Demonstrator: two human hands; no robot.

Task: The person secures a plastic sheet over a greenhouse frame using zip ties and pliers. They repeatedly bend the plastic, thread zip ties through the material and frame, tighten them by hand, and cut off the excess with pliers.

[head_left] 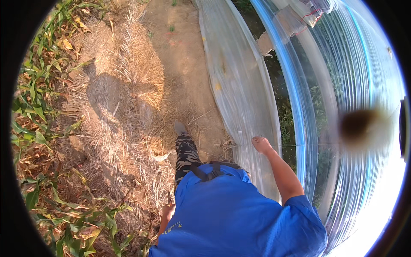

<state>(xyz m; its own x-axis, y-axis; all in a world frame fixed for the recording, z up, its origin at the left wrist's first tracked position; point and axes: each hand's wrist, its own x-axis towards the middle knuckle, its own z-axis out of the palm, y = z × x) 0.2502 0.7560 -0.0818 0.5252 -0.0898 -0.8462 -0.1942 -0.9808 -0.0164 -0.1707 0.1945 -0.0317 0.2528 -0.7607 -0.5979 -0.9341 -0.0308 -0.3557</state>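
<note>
My right hand (262,145) hangs in front of the pale plastic film (239,93), its fingers curled in and nothing seen in them. A thin wire or cord (293,145) runs across the film at about the same height in the picture. Low beside my body on the left is my left hand (168,211), partly hidden by my blue shirt (231,212). A narrow dark thing (169,197) shows at its fingers; whether the hand grips it I cannot tell. One foot (180,127), below a camouflage trouser leg (187,151), is forward on the straw-strewn ground.
Corn plants (38,109) with some dry leaves line the left. Dry straw (138,74) covers much of the bare dirt path (183,61). A film-covered greenhouse wall (350,74) curves along the right, with green plants (285,119) behind it. A dark blur (362,125) hides part of the wall.
</note>
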